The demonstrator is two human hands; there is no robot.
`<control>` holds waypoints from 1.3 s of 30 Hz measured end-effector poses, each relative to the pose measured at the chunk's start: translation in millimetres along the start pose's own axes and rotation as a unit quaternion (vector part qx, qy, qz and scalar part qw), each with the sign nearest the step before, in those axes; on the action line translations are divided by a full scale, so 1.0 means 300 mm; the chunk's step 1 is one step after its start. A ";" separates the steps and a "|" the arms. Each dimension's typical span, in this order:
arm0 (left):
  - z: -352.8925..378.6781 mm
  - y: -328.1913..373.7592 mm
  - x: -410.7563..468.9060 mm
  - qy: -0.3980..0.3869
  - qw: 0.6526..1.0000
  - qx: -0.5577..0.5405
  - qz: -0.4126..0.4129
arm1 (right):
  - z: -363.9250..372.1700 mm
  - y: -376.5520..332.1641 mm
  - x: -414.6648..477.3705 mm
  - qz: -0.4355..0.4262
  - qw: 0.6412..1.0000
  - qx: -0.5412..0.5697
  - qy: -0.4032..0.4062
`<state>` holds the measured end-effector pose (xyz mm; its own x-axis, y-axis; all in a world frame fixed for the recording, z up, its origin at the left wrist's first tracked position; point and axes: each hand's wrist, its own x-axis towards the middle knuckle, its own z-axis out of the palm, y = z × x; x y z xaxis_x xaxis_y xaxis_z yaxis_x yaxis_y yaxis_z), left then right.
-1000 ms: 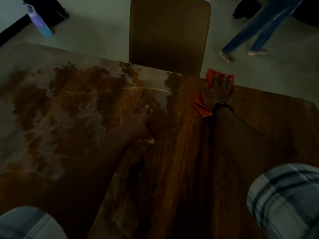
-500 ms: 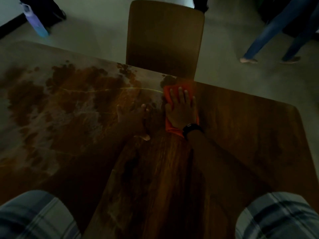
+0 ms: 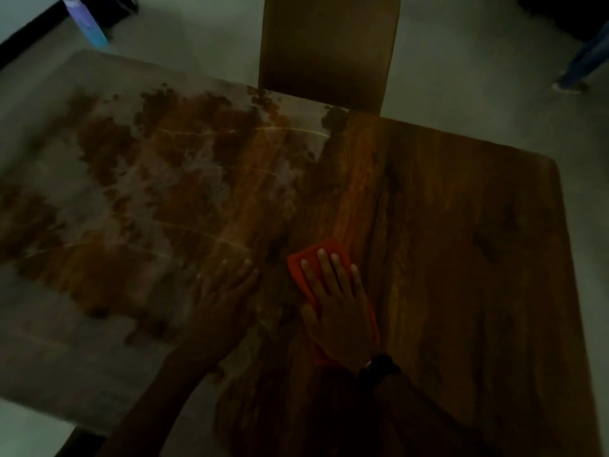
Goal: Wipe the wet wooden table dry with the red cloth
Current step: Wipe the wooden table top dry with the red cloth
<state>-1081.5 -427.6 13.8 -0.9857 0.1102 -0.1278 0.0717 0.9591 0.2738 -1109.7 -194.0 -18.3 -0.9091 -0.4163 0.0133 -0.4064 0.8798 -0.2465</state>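
- Head view, dim and slightly blurred: wooden table (image 3: 461, 225) filling most of the frame, seen from above.
- Lower centre: right hand (image 3: 339, 311) spread wide and flat, palm down, pressing the red cloth (image 3: 298, 270) against the tabletop; no pinch or fist, just flat pressure. Dark watch (image 3: 379, 366) on that wrist.
- Just left of it: left hand (image 3: 219, 296) also open wide and flat on the table, holding nothing, apart from the cloth.
- Left half of the frame: pale, reflective wet patches (image 3: 148, 199) broken by darker brown blotches, reaching to the left edge. Right half: plain brown grain, seemingly dry.
- Cloth sitting at the boundary between the wet and dry halves, near the lower middle.
- Top centre: chair (image 3: 329, 51) pushed against the far table edge. Upper left corner: bottle (image 3: 87, 23) on the floor. Far right edge: another person's leg (image 3: 583, 61), partly visible.
- Risk, as a judgement: large wet area likely to saturate the small cloth, leaving smears rather than dry wood.
- Risk: left palm resting in or near the wet zone, liable to slip under body weight or to track water back onto dried grain.
- Risk: flat-palm hold giving no grip, so cloth apt to bunch or slide out from under the fingers on a fast stroke.
- Risk: strokes toward the left or near edge apt to push water onto the floor.
- Risk: poor light hiding thin films of water, so missed patches likely.
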 end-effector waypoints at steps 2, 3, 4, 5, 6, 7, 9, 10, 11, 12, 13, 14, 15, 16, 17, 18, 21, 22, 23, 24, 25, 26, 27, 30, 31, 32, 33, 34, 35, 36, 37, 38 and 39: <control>-0.003 -0.007 -0.067 -0.008 0.999 0.039 0.018 | -0.004 0.011 -0.037 -0.032 0.999 -0.005 -0.027; -0.011 -0.005 -0.087 -0.017 0.999 0.048 0.020 | -0.008 0.032 -0.024 -0.030 0.999 -0.015 -0.029; -0.015 -0.004 -0.105 -0.020 0.998 0.055 0.019 | -0.010 0.057 0.005 -0.011 0.999 -0.027 -0.026; -0.017 -0.004 -0.121 -0.034 0.998 0.057 0.013 | -0.017 0.081 0.048 0.020 0.999 -0.037 -0.022; -0.017 -0.005 -0.138 -0.040 0.997 0.059 0.009 | -0.028 0.101 0.095 0.054 0.997 -0.036 -0.030; -0.020 -0.007 -0.152 -0.046 0.997 0.060 0.003 | -0.036 0.113 0.139 0.083 0.995 -0.030 -0.044; -0.020 -0.019 -0.180 -0.065 0.996 0.068 -0.004 | -0.044 0.113 0.186 0.114 0.991 -0.027 -0.063; -0.012 -0.029 -0.193 -0.075 0.995 0.071 -0.005 | -0.045 0.102 0.189 0.120 0.990 -0.031 -0.065; -0.008 -0.033 -0.200 -0.081 0.994 0.071 -0.003 | -0.044 0.090 0.181 0.122 0.990 -0.031 -0.064; -0.009 -0.031 -0.202 -0.086 0.994 0.064 -0.001 | -0.038 0.077 0.167 0.120 0.991 -0.028 -0.060; -0.017 -0.021 -0.198 -0.094 0.994 0.054 -0.002 | -0.032 0.060 0.142 0.114 0.992 -0.027 -0.049; -0.025 -0.011 -0.189 -0.094 0.995 0.036 -0.008 | -0.020 0.041 0.112 0.104 0.994 -0.026 -0.035; -0.027 -0.003 -0.182 -0.096 0.995 0.017 -0.029 | -0.011 0.019 0.078 0.094 0.995 -0.026 -0.023; -0.027 0.005 -0.179 -0.091 0.995 0.010 -0.050 | -0.001 -0.004 0.041 0.085 0.996 -0.028 -0.015; -0.028 0.013 -0.179 -0.096 0.994 0.010 -0.058 | 0.008 -0.030 0.001 0.077 0.997 -0.028 -0.010; -0.031 0.017 -0.180 -0.099 0.993 0.011 -0.056 | 0.017 -0.058 -0.043 0.069 0.997 -0.027 -0.005; -0.029 0.005 -0.203 -0.095 0.995 0.033 -0.023 | 0.033 -0.155 -0.190 0.039 0.999 -0.018 -0.011; -0.024 -0.003 -0.213 -0.096 0.995 0.032 -0.019 | 0.036 -0.181 -0.236 0.025 0.999 -0.017 -0.017; -0.022 -0.009 -0.225 -0.080 0.996 0.039 -0.019 | 0.035 -0.199 -0.278 0.008 1.000 -0.014 -0.024; -0.029 -0.007 -0.238 -0.076 0.996 0.045 -0.029 | 0.032 -0.207 -0.312 -0.012 0.999 -0.011 -0.033; -0.039 -0.002 -0.254 -0.077 0.995 0.048 -0.037 | 0.026 -0.204 -0.334 -0.034 0.998 -0.012 -0.044; -0.045 -0.006 -0.271 -0.075 0.995 0.050 -0.044 | 0.016 -0.193 -0.339 -0.050 0.997 -0.016 -0.054; -0.042 -0.016 -0.288 -0.072 0.995 0.042 -0.051 | 0.009 -0.177 -0.324 -0.058 0.996 -0.026 -0.058; -0.034 -0.055 -0.349 -0.083 0.994 0.036 -0.065 | 0.016 -0.149 -0.194 -0.013 0.997 -0.057 -0.048; -0.030 -0.068 -0.369 -0.094 0.993 0.042 -0.063 | 0.023 -0.151 -0.142 0.009 0.997 -0.065 -0.051; -0.028 -0.077 -0.383 -0.095 0.992 0.052 -0.063 | 0.028 -0.158 -0.095 0.027 0.996 -0.067 -0.056; -0.025 -0.085 -0.392 -0.099 0.992 0.049 -0.068 | 0.032 -0.166 -0.056 0.038 0.995 -0.067 -0.059; -0.025 -0.085 -0.399 -0.097 0.991 0.035 -0.080 | 0.036 -0.172 -0.029 0.045 0.995 -0.065 -0.058; -0.033 -0.076 -0.406 -0.096 0.991 0.019 -0.091 | 0.040 -0.178 -0.014 0.050 0.995 -0.062 -0.057; -0.030 -0.070 -0.414 -0.086 0.992 0.014 -0.094 | 0.041 -0.185 -0.012 0.055 0.995 -0.059 -0.055; -0.025 -0.067 -0.421 -0.086 0.992 0.015 -0.091 | 0.044 -0.191 -0.021 0.055 0.996 -0.056 -0.050; -0.020 -0.064 -0.428 -0.088 0.992 0.021 -0.089 | 0.045 -0.203 -0.038 0.049 0.996 -0.051 -0.047; -0.018 -0.060 -0.435 -0.094 0.991 0.026 -0.094 | 0.047 -0.219 -0.061 0.040 0.997 -0.044 -0.046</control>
<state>-955.2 -460.8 30.8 -0.9369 -0.0293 -0.3485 -0.0977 0.9787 0.1804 -1065.2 -247.6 -16.0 -0.9285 -0.3596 -0.0926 -0.3429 0.9261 -0.1574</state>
